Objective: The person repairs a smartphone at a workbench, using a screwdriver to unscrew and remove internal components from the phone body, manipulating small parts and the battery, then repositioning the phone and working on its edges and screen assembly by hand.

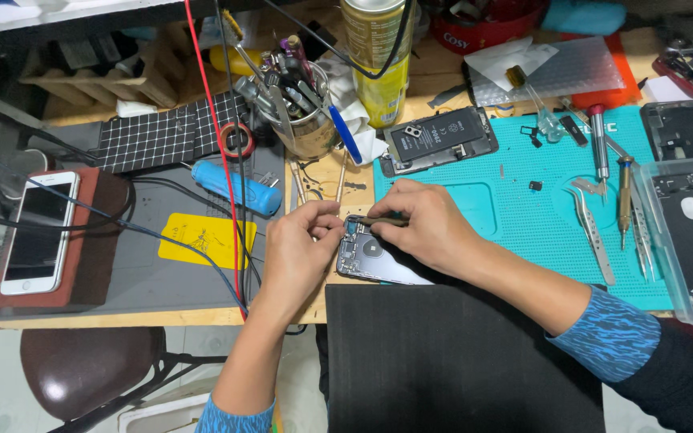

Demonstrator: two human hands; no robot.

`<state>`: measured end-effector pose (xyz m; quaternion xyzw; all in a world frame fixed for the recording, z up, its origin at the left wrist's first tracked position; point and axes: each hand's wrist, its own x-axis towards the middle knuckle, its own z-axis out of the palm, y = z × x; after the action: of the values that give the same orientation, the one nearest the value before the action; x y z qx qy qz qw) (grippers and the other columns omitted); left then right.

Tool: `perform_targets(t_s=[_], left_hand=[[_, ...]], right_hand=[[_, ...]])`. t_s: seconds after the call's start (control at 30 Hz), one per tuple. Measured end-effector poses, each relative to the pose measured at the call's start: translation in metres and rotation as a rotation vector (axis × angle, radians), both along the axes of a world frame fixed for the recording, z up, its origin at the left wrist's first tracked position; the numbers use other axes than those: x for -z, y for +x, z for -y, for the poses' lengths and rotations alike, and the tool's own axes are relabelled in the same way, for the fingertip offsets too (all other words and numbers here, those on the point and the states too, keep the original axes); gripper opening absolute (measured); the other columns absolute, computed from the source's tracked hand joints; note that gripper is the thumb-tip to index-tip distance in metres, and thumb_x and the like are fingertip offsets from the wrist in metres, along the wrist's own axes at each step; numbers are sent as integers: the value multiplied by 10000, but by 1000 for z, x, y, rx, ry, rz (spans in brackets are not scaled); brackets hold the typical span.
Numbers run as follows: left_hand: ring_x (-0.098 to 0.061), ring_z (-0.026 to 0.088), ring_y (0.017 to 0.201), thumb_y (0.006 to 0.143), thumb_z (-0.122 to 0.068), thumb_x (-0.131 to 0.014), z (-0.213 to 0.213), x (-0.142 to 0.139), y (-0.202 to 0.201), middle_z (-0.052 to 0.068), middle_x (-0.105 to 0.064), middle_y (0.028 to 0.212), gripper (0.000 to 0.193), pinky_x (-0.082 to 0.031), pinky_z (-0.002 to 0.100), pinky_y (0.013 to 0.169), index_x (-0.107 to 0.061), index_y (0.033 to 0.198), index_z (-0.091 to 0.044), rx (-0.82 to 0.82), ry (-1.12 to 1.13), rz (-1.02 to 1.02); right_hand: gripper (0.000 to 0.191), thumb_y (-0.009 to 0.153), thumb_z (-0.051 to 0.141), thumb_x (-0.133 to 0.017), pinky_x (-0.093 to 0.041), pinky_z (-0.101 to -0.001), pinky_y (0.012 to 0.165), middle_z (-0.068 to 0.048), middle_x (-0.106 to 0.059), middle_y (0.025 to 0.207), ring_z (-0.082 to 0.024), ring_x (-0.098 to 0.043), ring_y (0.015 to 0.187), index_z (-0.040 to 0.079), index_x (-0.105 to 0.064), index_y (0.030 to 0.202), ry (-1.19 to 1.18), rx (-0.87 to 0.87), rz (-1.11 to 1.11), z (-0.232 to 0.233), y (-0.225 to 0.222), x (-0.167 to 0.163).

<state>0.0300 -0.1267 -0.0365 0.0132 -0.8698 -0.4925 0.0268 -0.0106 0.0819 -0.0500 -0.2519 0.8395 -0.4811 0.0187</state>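
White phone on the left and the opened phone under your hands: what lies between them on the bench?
In the head view, between the white phone and the opened phone lie a yellow sheet on the grey mat, red and dark cables crossing it, and the left hand.

Teal work mat (515, 200); yellow pad (202, 239); blue handle (234, 187); white phone (40, 231); black grid mat (162, 136).

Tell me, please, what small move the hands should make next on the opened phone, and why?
Probably a gentle lift or pry with the thin tool at the phone's top end. The right hand already holds its tip inside the opened phone, while the left hand steadies the phone's upper left edge. What the tip touches is hidden by the fingers, so keep the move slight.
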Motion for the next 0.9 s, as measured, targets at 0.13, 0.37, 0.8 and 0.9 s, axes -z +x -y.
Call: perform_targets(t_s=[0.13,0.37,0.8,0.9], left_hand=[[-706,79,705,820,-7,-735,0,0,0,74,-789,832,302,-571,239,660,-720,1119,33,-10,5,8],[-706,72,713,823,-7,-733,0,0,1,69,-790,848,306,-571,233,663,-715,1126,33,-14,25,18],[-725,76,711,818,-22,-734,-1,1,2,71,-799,848,296,-580,240,667,-730,1110,21,-46,-3,5],[-718,79,706,817,-23,-735,-2,2,2,71,-800,847,299,-579,242,663,-729,1112,21,-51,6,1]], right_hand=[[192,809,124,-789,-545,-348,678,-97,-710,877,-240,-711,763,40,-786,982,-17,-5,17,0,0,3],[180,817,137,-788,-530,-342,633,-100,-699,844,-226,-692,710,35,-789,966,-14,18,42,1,0,3],[175,816,145,-785,-535,-349,646,-100,-704,830,-235,-691,720,43,-797,957,-15,7,-46,2,0,4],[177,823,152,-781,-524,-361,629,-113,-696,809,-248,-683,698,44,-799,963,4,17,-33,2,1,5]])
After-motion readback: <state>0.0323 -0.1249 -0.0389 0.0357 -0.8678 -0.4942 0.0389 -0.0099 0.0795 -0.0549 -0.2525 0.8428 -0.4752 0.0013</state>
